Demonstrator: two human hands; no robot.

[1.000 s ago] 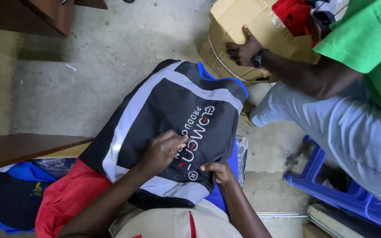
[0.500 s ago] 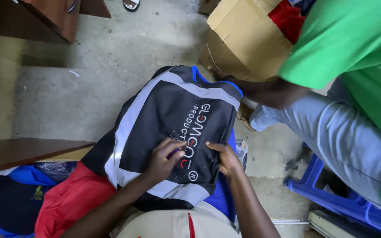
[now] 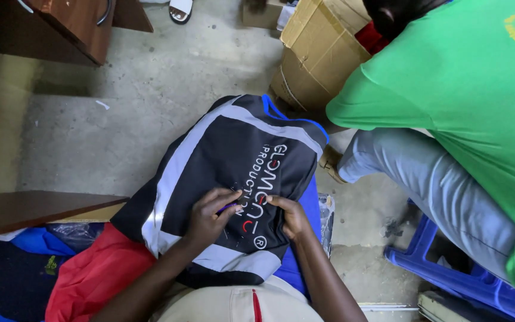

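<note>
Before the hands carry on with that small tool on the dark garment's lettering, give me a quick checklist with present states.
1. Left hand pinches the small purple tool at the lettering: ok.
2. Right hand presses the dark garment flat beside the stitching: ok.
3. Fabric around the work spot lies smooth: ok.
4. Tool tip position against the thread: cannot tell, too small.
5. Nearby person in green shirt stays apart from both hands: ok.
6. Cardboard box off the garment: cannot tell.

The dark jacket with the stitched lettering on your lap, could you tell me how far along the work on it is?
Done: the dark jacket lies spread flat, lettering fully stitched. In hand: the left hand pinches a small purple tool, its kind unclear, at the lettering; the right hand steadies the cloth. Left: cannot tell how much.
</note>
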